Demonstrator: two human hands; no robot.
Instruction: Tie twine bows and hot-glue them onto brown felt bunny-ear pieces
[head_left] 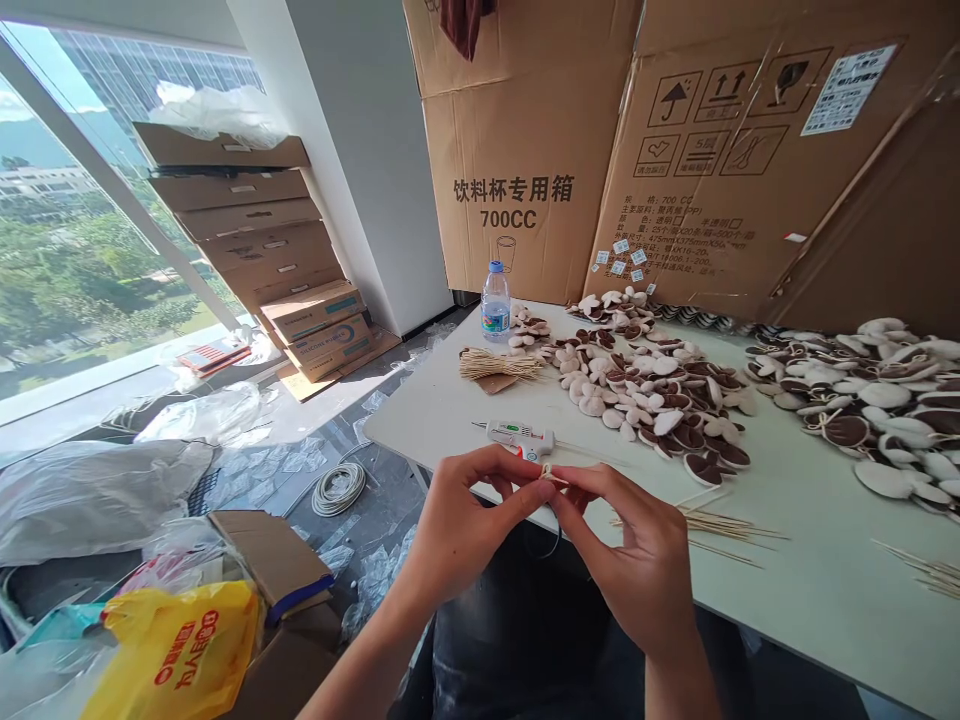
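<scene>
At the table's front edge, my left hand [469, 525] and my right hand [637, 545] meet fingertip to fingertip. Both pinch a small loop of cream cord [547, 469] between thumb and forefinger; the rest of the cord is mostly hidden by the fingers. Just beyond them lies a white glue gun [517, 436], its nozzle toward the left. Thin straw-coloured strands [731, 524] lie on the table beside my right hand. A larger bundle of similar strands [499, 364] rests farther back on a brown piece of card.
Brown and white plush pieces [652, 385] lie heaped mid-table, with another heap [885, 400] at right. A water bottle [496, 300] stands at the back corner. Large cardboard boxes [525, 130] rise behind. Left, the floor holds coiled cable [338, 489], plastic and a yellow bag [180, 645].
</scene>
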